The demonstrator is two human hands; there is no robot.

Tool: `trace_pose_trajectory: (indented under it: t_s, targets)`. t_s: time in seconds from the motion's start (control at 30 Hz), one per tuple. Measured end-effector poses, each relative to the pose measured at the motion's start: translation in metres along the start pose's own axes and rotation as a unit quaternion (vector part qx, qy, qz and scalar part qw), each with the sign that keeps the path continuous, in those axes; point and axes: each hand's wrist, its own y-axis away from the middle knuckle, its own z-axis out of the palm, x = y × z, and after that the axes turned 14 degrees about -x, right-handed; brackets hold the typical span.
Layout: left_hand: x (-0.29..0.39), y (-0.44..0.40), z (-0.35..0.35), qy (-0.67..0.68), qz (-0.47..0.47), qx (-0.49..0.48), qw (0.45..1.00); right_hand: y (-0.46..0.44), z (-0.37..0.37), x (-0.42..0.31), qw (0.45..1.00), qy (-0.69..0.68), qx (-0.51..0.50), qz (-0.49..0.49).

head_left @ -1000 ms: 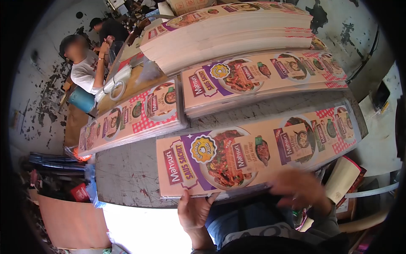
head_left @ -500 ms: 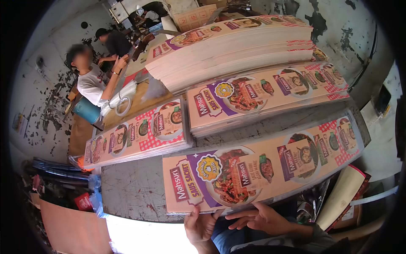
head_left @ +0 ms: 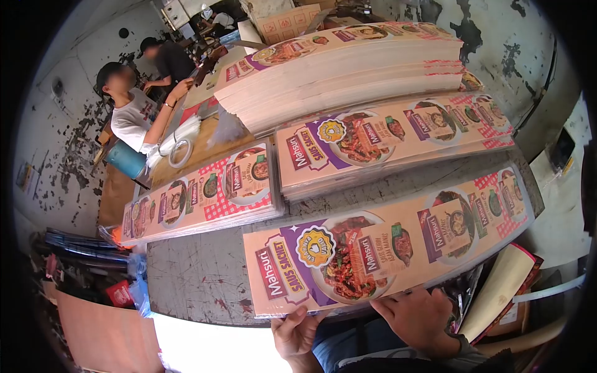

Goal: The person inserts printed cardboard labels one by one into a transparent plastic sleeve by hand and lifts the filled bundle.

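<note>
A long, flat, peach-and-purple printed card strip in clear plastic is lying along the scratched grey worktop's near edge. The left hand is clamping its near side between thumb and fingers; the right hand is resting beside it, grip impossible to tell. A low, peach-coloured, plastic-wrapped stack is lining the far edge.

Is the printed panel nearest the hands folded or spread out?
Spread out: the printed panel shows its face from end to end, with no fold visible.
</note>
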Motion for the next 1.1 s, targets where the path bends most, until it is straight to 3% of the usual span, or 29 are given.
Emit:
trace_pose_trajectory:
  t_s: [0.17,0.23,0.37,0.43,0.47,0.53,0.7,0.77,0.83,0.87,0.93,0.97,1.0,1.07,1.1]
  targets:
    - [0.002,-0.003,0.003,0.021,0.001,-0.021,1.000,-0.006,-0.003,-0.011,1.000,0.006,0.016,-0.008]
    - [0.005,-0.002,0.005,0.092,0.004,-0.029,0.995,-0.007,-0.005,-0.018,0.995,0.029,0.039,-0.092]
    - [0.005,-0.001,0.000,0.089,-0.005,-0.038,0.995,-0.002,-0.017,-0.042,0.984,0.050,0.061,-0.157]
    - [0.005,-0.001,-0.002,0.074,-0.013,-0.034,0.997,-0.007,-0.005,-0.056,0.927,-0.105,0.198,-0.301]
    - [0.005,-0.001,-0.003,0.060,-0.018,-0.034,0.997,-0.004,-0.012,-0.059,0.926,-0.107,0.200,-0.303]
    - [0.005,-0.001,-0.006,0.060,-0.015,-0.035,0.998,0.006,-0.034,-0.069,0.965,0.062,0.022,-0.253]
    - [0.005,-0.003,-0.003,0.088,-0.011,-0.030,0.996,0.012,-0.044,-0.092,0.957,0.107,0.012,-0.270]
    - [0.005,-0.002,-0.006,0.036,-0.012,-0.022,0.999,0.015,-0.047,-0.098,0.954,0.129,0.006,-0.270]
    - [0.006,-0.003,-0.004,0.012,-0.017,-0.019,1.000,0.018,-0.050,-0.103,0.896,0.215,0.179,-0.345]
    - [0.007,-0.002,-0.003,-0.010,-0.022,-0.017,1.000,0.027,-0.060,-0.113,0.896,0.214,0.180,-0.344]
    - [0.007,0.000,-0.010,0.021,-0.024,-0.040,0.999,0.030,-0.061,-0.131,0.844,0.360,0.240,-0.315]
    - [0.007,0.001,-0.012,0.054,-0.024,-0.065,0.996,0.029,-0.058,-0.137,0.815,0.333,0.313,-0.355]
    - [0.006,0.001,-0.012,0.056,-0.025,-0.066,0.996,0.034,-0.053,-0.144,0.814,0.335,0.313,-0.356]
    - [0.007,0.001,-0.011,-0.001,-0.026,-0.053,0.998,0.045,-0.049,-0.158,0.874,0.441,0.128,-0.157]
    - [0.007,0.001,-0.011,-0.001,-0.026,-0.053,0.998,0.036,-0.044,-0.160,0.889,0.398,0.139,-0.177]
